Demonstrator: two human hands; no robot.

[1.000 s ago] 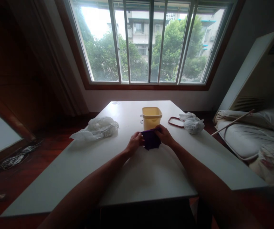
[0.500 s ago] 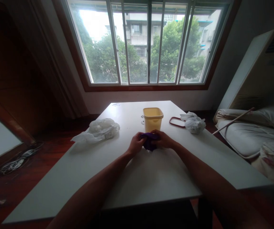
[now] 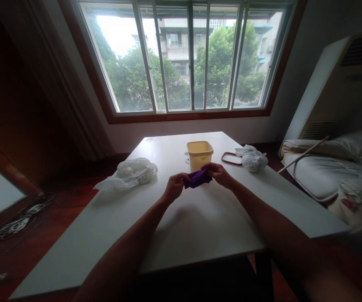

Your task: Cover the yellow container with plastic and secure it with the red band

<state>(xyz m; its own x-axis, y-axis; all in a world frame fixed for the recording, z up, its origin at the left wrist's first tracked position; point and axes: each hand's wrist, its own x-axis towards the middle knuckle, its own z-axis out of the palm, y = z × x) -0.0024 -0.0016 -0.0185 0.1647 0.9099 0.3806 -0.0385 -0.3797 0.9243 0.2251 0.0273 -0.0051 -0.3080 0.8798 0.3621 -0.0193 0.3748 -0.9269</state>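
Two hands, the left hand (image 3: 174, 188) and the right hand (image 3: 220, 175), grip one crumpled purple cloth (image 3: 197, 179) stretched between them above a white tabletop (image 3: 193, 235). Taking the cloth as the clock's centre, with twelve toward the window (image 3: 181, 63), a loop of pale cable (image 3: 19, 220) lies on the reddish wooden floor (image 3: 64, 209), far out at eight o'clock. A crumpled white plastic bag (image 3: 133, 173) rests on the table at nine, well apart from the left hand.

The left hand is also at nine, right against the cloth, its thumb and fingers closed on the left end; its forearm runs back toward seven. The cloth slants slightly upward to the right. At twelve, just beyond it, stands an upright yellow plastic tub (image 3: 198, 160), its lower front partly covered by cloth and fingers; whether they touch it I cannot tell. The right hand is at three, fingertips pinched on the cloth's upper right corner, its forearm running back between four and five. At two lies a reddish-brown rounded frame (image 3: 231, 163), and beside it, between two and three, a second white plastic bag, bunched up (image 3: 255, 159).
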